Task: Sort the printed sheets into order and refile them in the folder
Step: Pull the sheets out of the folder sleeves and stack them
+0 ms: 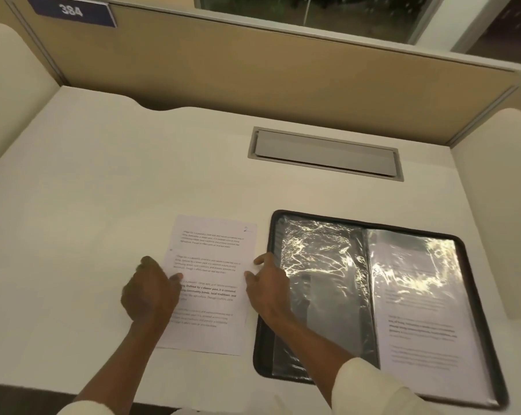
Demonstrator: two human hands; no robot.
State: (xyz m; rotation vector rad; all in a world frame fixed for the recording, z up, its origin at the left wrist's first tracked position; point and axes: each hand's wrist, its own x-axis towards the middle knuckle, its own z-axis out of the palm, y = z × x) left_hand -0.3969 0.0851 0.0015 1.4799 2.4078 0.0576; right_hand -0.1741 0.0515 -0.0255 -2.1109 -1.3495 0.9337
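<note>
A printed sheet [212, 265], with a handwritten 2 in its top right corner, lies flat on the white desk [103, 190]. My left hand [149, 292] rests on the sheet's left edge, fingers bent, one fingertip on the paper. At the sheet's right edge sits my right hand [268, 283], thumb and fingertips touching the paper. Just to the right an open black zip folder [370, 298] lies flat. Its left side shows a glossy empty plastic sleeve [319, 283]. A printed page [424, 313] fills the right sleeve.
A grey cable hatch [325, 154] is set into the desk behind the folder. Tan partition walls [253, 73] close off the back and both sides. A blue sign reading 384 [70, 10] hangs at the top left.
</note>
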